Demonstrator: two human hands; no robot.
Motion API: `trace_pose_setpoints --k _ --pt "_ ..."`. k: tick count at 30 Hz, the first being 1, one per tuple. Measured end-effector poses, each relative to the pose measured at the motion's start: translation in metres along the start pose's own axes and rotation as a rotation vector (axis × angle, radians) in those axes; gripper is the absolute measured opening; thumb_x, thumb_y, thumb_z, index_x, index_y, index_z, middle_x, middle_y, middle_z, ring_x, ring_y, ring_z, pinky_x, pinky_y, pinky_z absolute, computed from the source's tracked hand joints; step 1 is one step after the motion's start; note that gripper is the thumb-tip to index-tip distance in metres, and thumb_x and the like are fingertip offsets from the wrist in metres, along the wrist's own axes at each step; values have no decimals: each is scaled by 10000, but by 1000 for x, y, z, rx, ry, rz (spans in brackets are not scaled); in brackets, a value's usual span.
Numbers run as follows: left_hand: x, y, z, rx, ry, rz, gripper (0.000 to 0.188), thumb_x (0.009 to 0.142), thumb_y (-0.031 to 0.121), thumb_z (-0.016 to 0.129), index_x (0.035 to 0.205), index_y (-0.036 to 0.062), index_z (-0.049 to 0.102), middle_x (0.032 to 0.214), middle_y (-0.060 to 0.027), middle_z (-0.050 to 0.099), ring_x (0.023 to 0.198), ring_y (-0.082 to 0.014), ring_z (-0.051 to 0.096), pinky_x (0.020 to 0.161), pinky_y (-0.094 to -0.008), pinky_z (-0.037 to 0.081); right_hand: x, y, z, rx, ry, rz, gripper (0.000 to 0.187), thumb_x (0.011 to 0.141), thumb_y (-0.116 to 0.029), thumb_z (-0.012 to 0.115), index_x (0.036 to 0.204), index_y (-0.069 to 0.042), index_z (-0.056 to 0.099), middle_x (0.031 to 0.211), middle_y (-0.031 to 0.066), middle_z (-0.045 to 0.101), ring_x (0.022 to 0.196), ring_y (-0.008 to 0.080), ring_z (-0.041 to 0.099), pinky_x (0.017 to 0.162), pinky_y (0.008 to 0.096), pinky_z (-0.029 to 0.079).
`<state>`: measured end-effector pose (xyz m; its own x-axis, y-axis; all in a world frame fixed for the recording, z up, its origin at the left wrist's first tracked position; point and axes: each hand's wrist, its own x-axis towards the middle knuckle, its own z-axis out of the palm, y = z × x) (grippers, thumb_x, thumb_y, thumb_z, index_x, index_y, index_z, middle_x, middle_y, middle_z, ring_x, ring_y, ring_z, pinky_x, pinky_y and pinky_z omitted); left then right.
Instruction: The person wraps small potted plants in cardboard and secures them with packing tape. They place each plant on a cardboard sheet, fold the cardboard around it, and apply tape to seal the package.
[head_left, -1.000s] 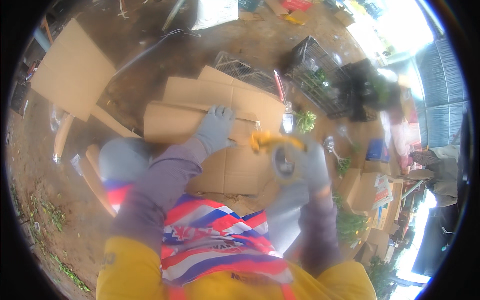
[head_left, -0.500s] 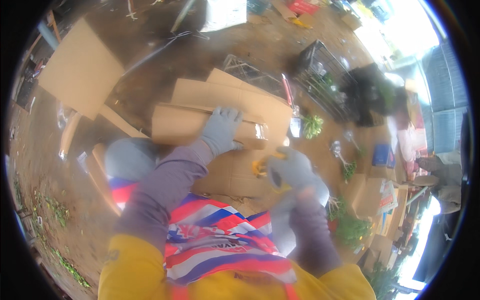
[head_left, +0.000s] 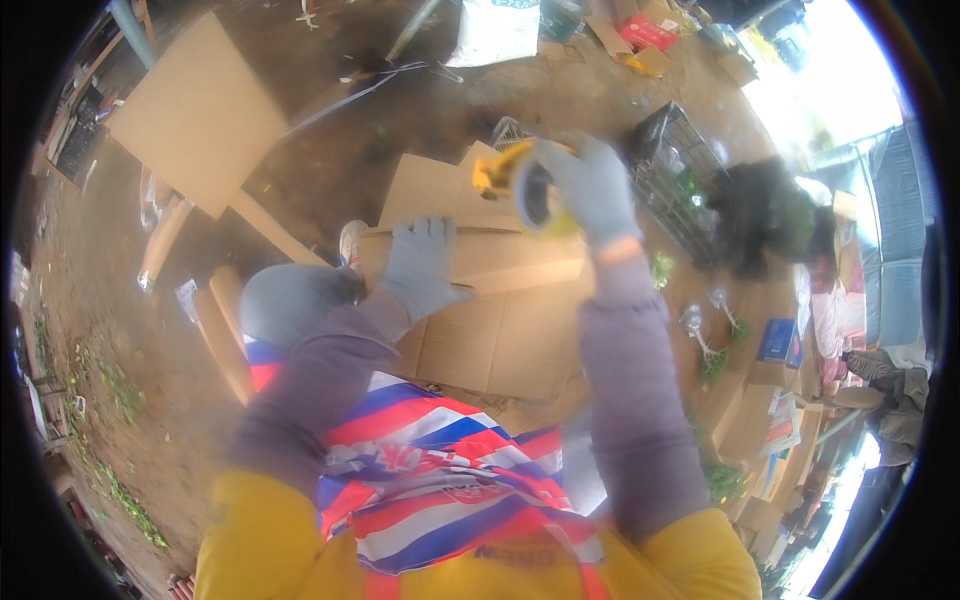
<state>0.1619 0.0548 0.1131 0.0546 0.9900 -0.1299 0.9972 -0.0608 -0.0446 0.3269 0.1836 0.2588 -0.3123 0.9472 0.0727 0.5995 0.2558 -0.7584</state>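
In front of my lap lies a partly folded brown cardboard box (head_left: 515, 262), over a wider flat cardboard sheet (head_left: 495, 345). My left hand (head_left: 422, 262), in a grey glove, lies on the box's near left part, with its fingers stretched flat along a flap edge. My right hand (head_left: 592, 192), gloved in grey too, is closed round a yellow tape dispenser (head_left: 498, 174). A wide roll of tape (head_left: 538, 195) sits on the dispenser. It is raised over the far right end of the box; whether it touches the cardboard, I cannot tell.
A large cardboard sheet (head_left: 200, 115) stands at the far left, above loose cardboard strips (head_left: 275, 230). Dark plastic crates (head_left: 675, 165) with greens stand to the right. Behind is a white sack (head_left: 497, 32). Several boxes and a blue packet (head_left: 778, 342) line the right side.
My right hand has moved away from me with the tape dispenser, from beside my right knee to over the box's far right end. My left hand stays on the cardboard. The view has shifted slightly.
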Motion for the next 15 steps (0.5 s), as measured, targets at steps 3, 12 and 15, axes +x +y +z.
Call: trace_pose_setpoints --k 3,12,15 --pt "-7 5 1 18 202 -22 975 712 744 683 1304 -10 503 1112 -120 562 1007 -261 530 849 -434 385 40 -14 61 -244 -62 10 462 874 -426 685 1057 -6 741 1002 172 748 921 280 730 825 354 548" --pt "1 -3 5 -176 136 -18 863 694 736 712 1163 23 586 1084 -110 587 1012 -249 553 829 -409 400 -52 -48 5 -380 -373 96 350 889 -322 659 1091 -44 724 922 143 734 806 255 715 750 356 547" --pt "8 -9 3 -178 102 -16 860 694 729 721 1167 25 580 1076 -105 594 1021 -245 568 825 -408 420 -128 -51 -17 -334 -279 190 424 870 -311 697 1207 -54 682 900 149 732 790 225 719 738 343 552"
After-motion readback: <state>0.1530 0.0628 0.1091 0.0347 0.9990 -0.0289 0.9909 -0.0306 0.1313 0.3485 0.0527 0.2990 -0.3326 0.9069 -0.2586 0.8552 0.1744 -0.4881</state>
